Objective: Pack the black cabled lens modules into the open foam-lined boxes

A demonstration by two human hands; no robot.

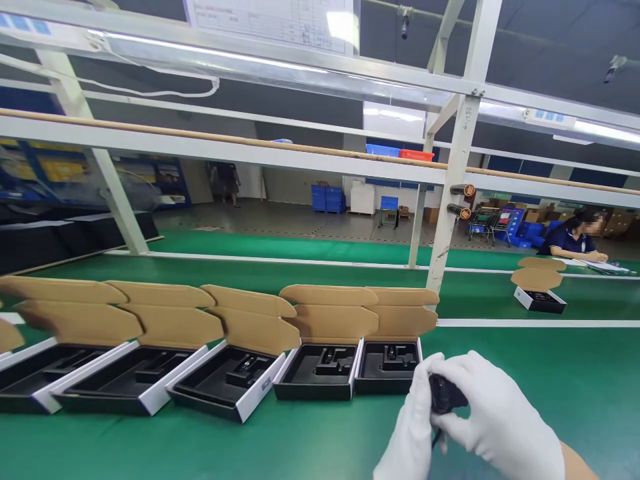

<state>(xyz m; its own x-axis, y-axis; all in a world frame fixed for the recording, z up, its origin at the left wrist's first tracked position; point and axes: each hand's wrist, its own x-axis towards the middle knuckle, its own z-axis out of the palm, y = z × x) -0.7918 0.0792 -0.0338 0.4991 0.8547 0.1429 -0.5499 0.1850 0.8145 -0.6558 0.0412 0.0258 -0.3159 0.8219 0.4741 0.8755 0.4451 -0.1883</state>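
Note:
Both of my hands wear white gloves and meet at the lower right, above the green tabletop. Between them is a small black device with what looks like a thin black cable hanging below; its exact kind does not show. The fingers of my right hand curl around its right side, thumb underneath. My left hand presses against its left side with fingers held together. Just left of my hands stands an open box with a black insert tray and a raised brown cardboard lid. Small black parts sit in its insert.
Several similar open boxes line the green table to the left. Another open box stands farther right, beyond a white strip. A metal post rises behind the row. One person sits at the far right; another stands in the background.

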